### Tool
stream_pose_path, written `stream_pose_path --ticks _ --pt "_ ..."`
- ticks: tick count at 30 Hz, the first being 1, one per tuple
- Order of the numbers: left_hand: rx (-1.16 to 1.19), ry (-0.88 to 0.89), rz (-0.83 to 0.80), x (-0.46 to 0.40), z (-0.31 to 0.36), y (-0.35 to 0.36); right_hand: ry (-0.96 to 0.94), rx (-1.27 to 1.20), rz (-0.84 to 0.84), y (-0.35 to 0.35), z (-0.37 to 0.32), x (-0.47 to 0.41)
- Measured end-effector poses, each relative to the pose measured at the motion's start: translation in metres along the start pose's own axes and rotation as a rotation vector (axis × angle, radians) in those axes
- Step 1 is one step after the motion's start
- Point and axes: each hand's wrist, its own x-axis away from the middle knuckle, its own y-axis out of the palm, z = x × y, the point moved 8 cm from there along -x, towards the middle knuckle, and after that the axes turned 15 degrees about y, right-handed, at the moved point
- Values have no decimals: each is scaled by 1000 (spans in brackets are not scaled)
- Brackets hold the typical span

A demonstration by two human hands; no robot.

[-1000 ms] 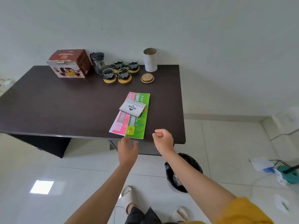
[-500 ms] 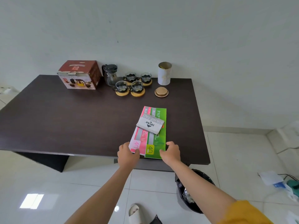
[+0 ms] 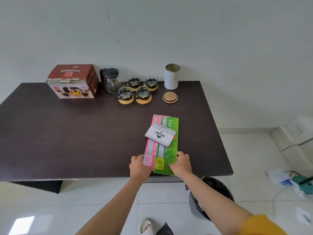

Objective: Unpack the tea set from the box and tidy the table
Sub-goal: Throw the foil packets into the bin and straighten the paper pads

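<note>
Two hands take the near end of a flat stack of paper packs on the dark brown tabletop (image 3: 67, 136): the left hand (image 3: 139, 167) has its curled grip on the corner of the pink pack (image 3: 149, 150), and the right hand (image 3: 181, 164) has its curled grip on the edge of the green pack (image 3: 169, 150), probably so the stack lifts level and the grey cardboard stamp pad box (image 3: 160, 135) lying askew on top does not slide off. Along the far edge the tea set looks fully unpacked: the red printed carton (image 3: 72, 81), the glass teapot with a black lid (image 3: 111, 80) and four glass cups on round wooden coasters (image 3: 138, 90) stand close together, beside an open white cylindrical tin (image 3: 171, 76) with its gold lid (image 3: 169, 97) set in front. Fingertips under the packs are hidden, and whether the carton holds anything cannot be seen.
</note>
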Motion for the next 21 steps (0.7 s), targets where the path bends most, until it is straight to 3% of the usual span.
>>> stream_pose_path --ticks 21 --pt "108 106 -12 -4 -8 0 -130 -113 -107 21 -21 4"
